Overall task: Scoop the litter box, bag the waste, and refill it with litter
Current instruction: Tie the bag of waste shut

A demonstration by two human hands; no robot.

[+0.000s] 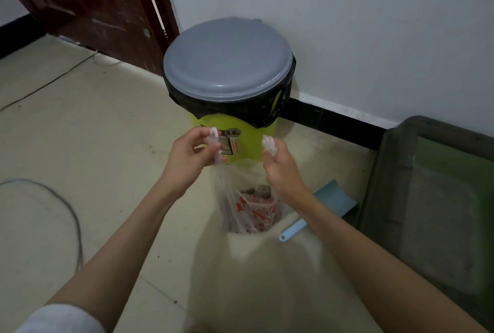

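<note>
The left hand curls its fingers tight around one twisted handle of a thin clear plastic bag printed in red, thumb closed over the plastic. The right hand pinches the other handle the same way, at 3 o'clock from the left and a little apart from it. The bag hangs between and below them, with greyish clumped litter visible inside. At 12 o'clock stands a lime-green round bin with a grey lid and black liner, against the white wall. At 4 o'clock from the bag lies a pale blue plastic scoop on the beige tiled floor, just beside the dark grey rectangular litter box, which sits at 3 o'clock.
</note>
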